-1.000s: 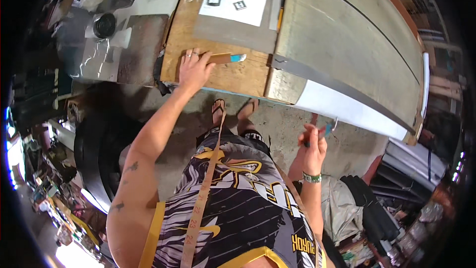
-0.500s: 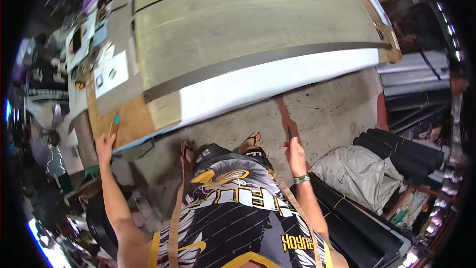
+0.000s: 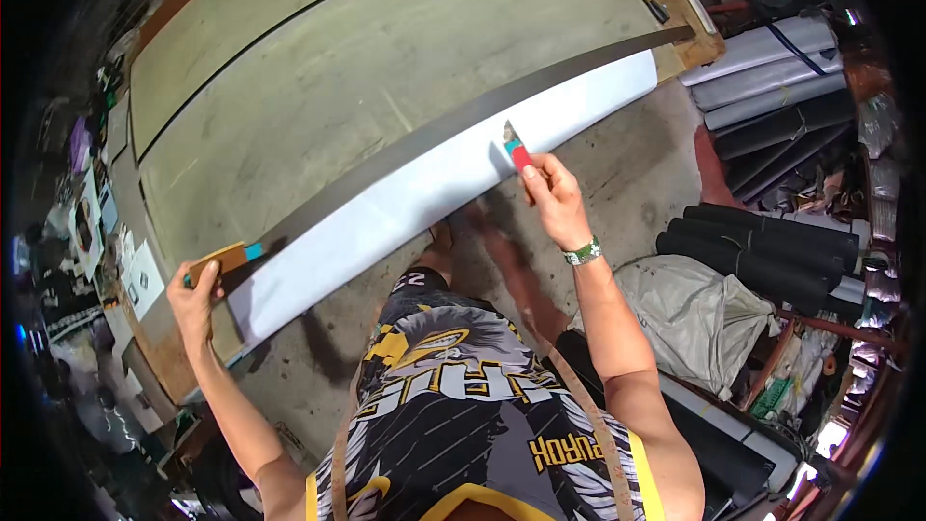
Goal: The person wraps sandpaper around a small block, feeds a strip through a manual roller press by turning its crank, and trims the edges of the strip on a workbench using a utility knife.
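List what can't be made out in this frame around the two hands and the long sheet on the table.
- Head view: the blade tip of the red and teal utility knife in the right hand is too small to tell.
- The left hand covers part of the brown flat wooden block.
- The white long sheet hides the table edge beneath.
- Left-side clutter is blurred by the fisheye rim.

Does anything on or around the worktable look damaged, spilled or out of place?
Nothing stands out. The white sheet lies flat along the table's near edge under the long dark metal strip. The right hand holds a red and teal knife at the sheet; the left hand rests on the strip's end.
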### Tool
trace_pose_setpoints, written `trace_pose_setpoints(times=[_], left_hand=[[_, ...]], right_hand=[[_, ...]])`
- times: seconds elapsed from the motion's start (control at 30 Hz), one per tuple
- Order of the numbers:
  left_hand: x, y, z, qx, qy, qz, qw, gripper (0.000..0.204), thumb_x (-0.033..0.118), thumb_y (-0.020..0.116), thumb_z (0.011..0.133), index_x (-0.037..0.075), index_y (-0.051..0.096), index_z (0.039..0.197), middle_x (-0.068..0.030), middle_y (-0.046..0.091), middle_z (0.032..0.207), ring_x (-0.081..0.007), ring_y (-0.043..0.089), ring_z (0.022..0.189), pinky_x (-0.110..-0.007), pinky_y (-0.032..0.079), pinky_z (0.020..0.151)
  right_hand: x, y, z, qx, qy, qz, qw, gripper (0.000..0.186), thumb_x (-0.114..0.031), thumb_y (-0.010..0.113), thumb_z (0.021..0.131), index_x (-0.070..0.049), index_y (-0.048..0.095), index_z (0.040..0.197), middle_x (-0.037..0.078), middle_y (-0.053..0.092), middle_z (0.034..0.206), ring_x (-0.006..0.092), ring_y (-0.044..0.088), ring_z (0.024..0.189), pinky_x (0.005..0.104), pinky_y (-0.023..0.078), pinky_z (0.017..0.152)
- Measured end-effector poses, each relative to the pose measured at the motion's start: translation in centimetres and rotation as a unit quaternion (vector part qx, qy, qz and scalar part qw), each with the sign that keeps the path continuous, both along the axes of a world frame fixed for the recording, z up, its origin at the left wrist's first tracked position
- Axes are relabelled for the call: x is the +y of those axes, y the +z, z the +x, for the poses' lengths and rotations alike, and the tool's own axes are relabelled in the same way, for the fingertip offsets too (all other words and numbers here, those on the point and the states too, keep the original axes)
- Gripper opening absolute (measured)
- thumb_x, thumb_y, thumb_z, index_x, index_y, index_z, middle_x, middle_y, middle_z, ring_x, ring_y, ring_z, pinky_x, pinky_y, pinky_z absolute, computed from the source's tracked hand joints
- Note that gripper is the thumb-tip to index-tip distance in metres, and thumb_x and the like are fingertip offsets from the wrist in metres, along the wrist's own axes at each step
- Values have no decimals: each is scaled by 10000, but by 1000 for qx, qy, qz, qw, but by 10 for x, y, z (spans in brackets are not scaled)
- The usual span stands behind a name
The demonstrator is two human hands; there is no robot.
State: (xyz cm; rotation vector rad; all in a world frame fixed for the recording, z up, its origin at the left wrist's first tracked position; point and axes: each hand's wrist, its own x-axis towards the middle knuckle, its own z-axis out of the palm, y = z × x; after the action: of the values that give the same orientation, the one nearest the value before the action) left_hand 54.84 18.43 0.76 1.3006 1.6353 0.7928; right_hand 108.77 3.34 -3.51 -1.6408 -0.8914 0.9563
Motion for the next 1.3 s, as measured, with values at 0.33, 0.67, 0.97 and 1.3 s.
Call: trace_pose_setpoints(times=[0.33, 0.67, 0.97, 1.3], left_hand=[[214, -93, 357, -128, -272, -83, 950, 203, 206, 724, 959, 3, 711, 961, -9, 613, 717, -87, 511, 577, -276, 398, 532], [260, -131, 463, 114, -82, 42, 989, 615, 236, 832, 818, -8, 582, 1324, -165, 688, 1068, -305, 670, 1008, -424, 531, 847], [169, -171, 520, 334, -47, 215, 916, 631, 383, 797, 861, 117, 600, 1397, -101, 524, 1520, -380, 358, 1485, -579, 262, 1217], [176, -160, 562, 313, 65, 195, 927, 650, 410, 760, 905, 123, 555, 1451, -68, 499, 1555, -365, 337, 1505, -556, 255, 1235]], right_hand=[[83, 46, 109, 27, -17, -11, 999, 423, -120, 616, 1044, -36, 489, 1438, 85, 740, 969, 99, 648, 714, 240, 538, 669], [186, 42, 236, 8, 64, -44, 997, 309, -53, 695, 981, 20, 612, 1270, 90, 734, 1028, 128, 685, 861, 263, 575, 765], [324, -26, 329, -127, 327, 76, 934, 278, -95, 795, 898, -6, 662, 1126, 39, 703, 894, 97, 635, 793, 273, 530, 723], [382, -59, 370, -180, 454, 22, 872, 237, -228, 703, 986, 4, 668, 957, -2, 521, 655, 82, 448, 599, 269, 388, 552]])
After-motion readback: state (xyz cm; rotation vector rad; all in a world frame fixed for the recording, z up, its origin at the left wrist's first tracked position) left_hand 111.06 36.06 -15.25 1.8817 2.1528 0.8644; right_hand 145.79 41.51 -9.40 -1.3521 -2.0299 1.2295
